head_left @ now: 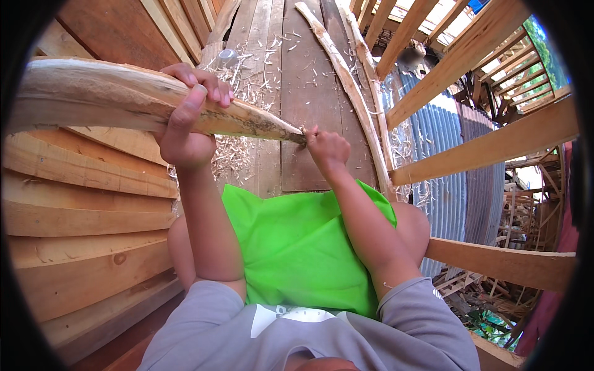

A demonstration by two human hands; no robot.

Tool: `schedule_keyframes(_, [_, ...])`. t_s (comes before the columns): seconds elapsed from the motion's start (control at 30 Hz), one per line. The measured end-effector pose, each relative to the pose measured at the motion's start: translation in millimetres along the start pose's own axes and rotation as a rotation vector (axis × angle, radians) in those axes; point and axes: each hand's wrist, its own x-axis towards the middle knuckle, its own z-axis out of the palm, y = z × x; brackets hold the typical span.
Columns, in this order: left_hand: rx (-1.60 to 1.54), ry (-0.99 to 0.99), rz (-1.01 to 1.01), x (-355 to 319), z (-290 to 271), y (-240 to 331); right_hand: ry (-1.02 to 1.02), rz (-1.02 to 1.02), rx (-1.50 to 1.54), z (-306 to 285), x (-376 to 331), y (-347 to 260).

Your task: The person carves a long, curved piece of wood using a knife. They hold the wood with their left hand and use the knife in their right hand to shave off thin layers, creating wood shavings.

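Observation:
A pale, peeled wooden pole [99,102] runs from the left edge across in front of me. It is thick at the left and narrows to a dark end on the right. My left hand [192,123] is wrapped round its middle, thumb on the near side and fingers over the top. Some darker, rough patches show on the wood beyond that grip. My right hand [328,148] is closed in a fist at the narrow end, where the fingers hide the tip. Below my arms, bright green cloth [297,241] covers my lap.
Curled wood shavings [232,157] litter the plank floor [303,93]. Two long peeled poles [346,80] lie ahead to the right. A small clear container [228,57] stands among shavings. Board walling [93,216] closes the left; wooden rails [495,142] and corrugated metal sheets [442,161] are at right.

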Motion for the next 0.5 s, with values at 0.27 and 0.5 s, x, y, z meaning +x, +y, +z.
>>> schedule_keyframes(0.27, [-0.036, -0.036, -0.013, 0, 0, -2, -0.169, 0.142, 0.347, 27, 12, 14])
schedule_keyframes(0.5, [0.000, -0.009, -0.009, -1, -3, -2, -0.394, 0.098, 0.786, -11, 19, 13])
